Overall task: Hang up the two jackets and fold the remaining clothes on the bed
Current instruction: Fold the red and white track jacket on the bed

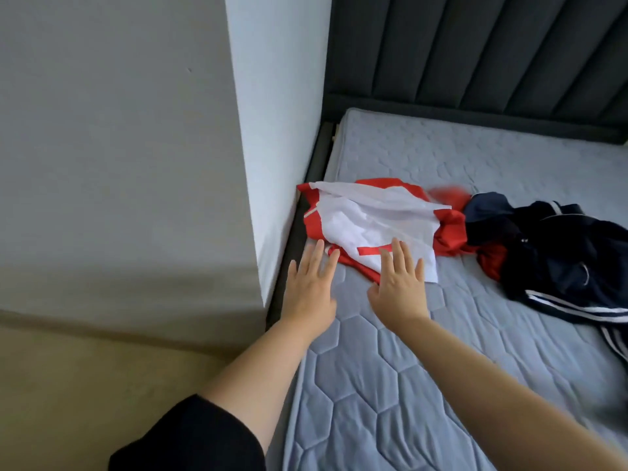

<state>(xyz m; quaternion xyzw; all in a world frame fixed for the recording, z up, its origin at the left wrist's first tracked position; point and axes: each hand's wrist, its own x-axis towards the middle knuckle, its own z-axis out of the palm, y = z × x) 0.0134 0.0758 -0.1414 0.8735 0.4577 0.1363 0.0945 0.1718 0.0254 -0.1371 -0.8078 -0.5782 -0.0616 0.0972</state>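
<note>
Reaching forward over the bed (373, 385), I have both hands out flat, palms down, fingers straight and slightly spread, holding nothing. My left hand (311, 290) hovers by the mattress edge, its fingertips at the near corner of the red and white garment (370, 219); whether they actually touch the cloth I cannot tell. My right hand (401, 287) lies just beside it, with its fingertips over the garment's near white edge and a red stripe there, seemingly resting on the fabric without any curl or pinch.

That garment lies crumpled straight ahead of my fingers, against the bed's left edge. Further right of my right hand, touching the red cloth, sits a heap of dark navy clothing with white stripes (557, 260), one striped part trailing toward the near right. A blurred red piece (448, 195) shows beyond the garment. Left of my left hand stands a pale wall corner (272, 130); a dark padded headboard (475, 52) rises beyond everything.
</note>
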